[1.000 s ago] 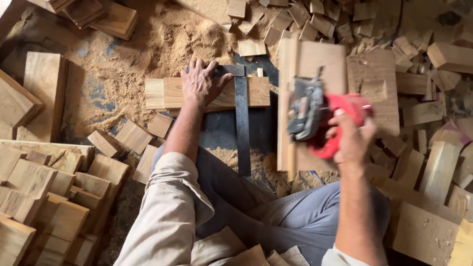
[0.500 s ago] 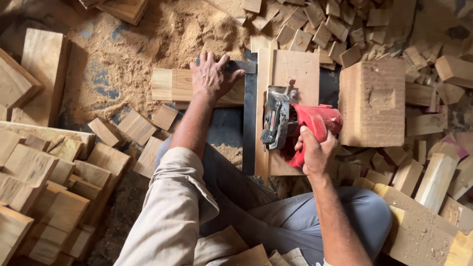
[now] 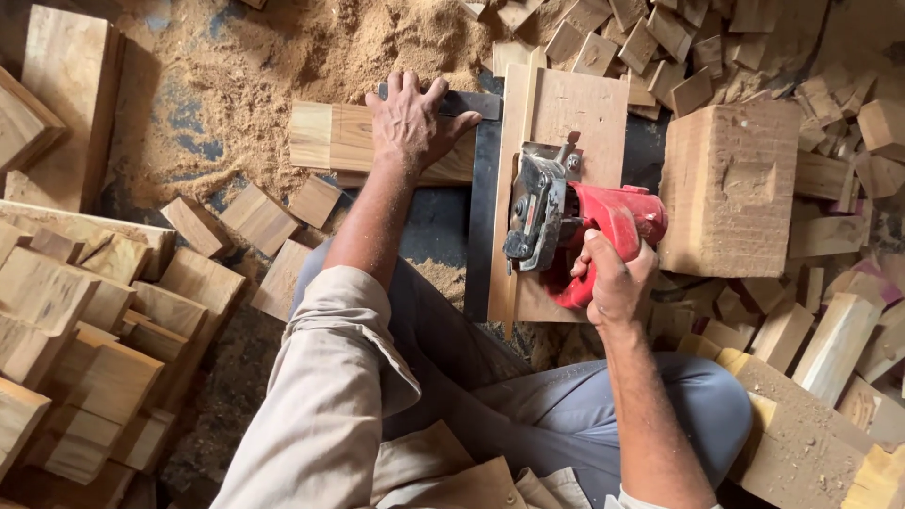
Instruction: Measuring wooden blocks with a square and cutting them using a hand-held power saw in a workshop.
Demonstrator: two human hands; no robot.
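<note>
red saw [image 3: 584, 231] in right hand [image 3: 613, 283]; left hand [image 3: 410, 123] seemingly pressing plank [image 3: 335, 141].

left hand [image 3: 410, 123] flat, right hand [image 3: 613, 283] gripping

"Where am I looking down at from this headcam?"

"A woodworking shop, floor level, I'd say. Heaps of sawdust [image 3: 273, 57] lie over the ground, cut wood blocks [image 3: 104, 320] are stacked on one side and more offcuts [image 3: 660, 38] lie scattered beyond."

"Any tools?"

"I see a red power saw [image 3: 584, 231] mounted on a plywood base [image 3: 566, 123], beside a big wooden block [image 3: 731, 184]."
</note>
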